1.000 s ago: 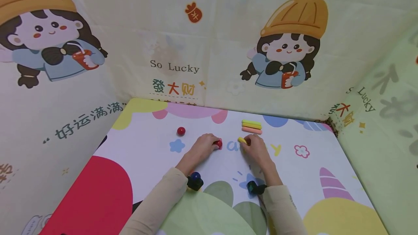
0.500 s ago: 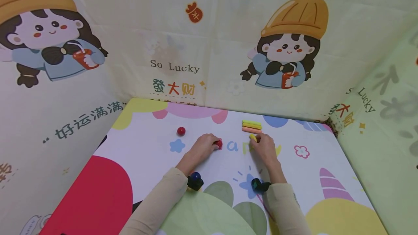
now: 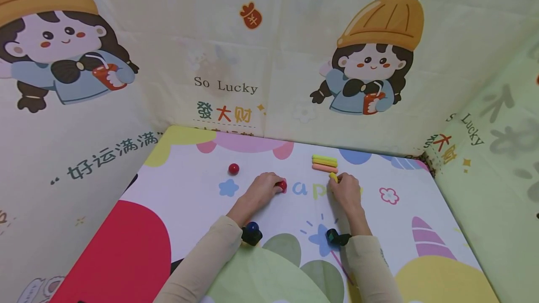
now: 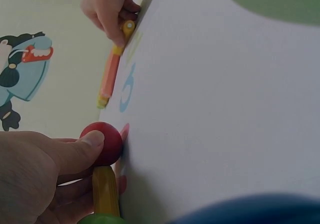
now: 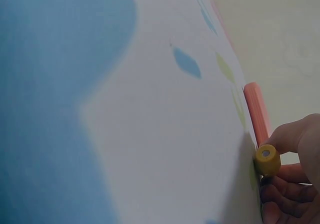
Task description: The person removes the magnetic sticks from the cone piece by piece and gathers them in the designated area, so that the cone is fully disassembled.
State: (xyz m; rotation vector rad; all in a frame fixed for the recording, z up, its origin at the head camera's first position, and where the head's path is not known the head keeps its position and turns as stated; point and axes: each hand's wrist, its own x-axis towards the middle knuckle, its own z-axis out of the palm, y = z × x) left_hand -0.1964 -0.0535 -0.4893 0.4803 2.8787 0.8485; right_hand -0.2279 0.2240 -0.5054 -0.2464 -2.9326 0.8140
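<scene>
My left hand (image 3: pixel 262 191) pinches a glossy red ball (image 4: pixel 106 144) between thumb and fingers, low over the white mat. Just below that ball in the left wrist view stands a ridged yellow rod (image 4: pixel 105 191), and a green rounded piece (image 4: pixel 102 218) shows at its lower end. My right hand (image 3: pixel 348 191) pinches a short yellow rod (image 5: pixel 268 160) with a round silvery spot in its end. Close beyond that hand lies a pink rod (image 3: pixel 323 168), alongside an orange-yellow rod (image 3: pixel 324 163) and a yellow-green rod (image 3: pixel 324 158).
A second red ball (image 3: pixel 233 169) sits on the printed mat (image 3: pixel 189 223), left of my left hand. A dark blue ball (image 3: pixel 252 226) shows beside my left wrist. Patterned cloth (image 3: pixel 290 60) hangs behind and at both sides of the table.
My right hand has moved right with the yellow rod, uncovering more of the printed letters. The left hand has stayed in place with the red ball.
</scene>
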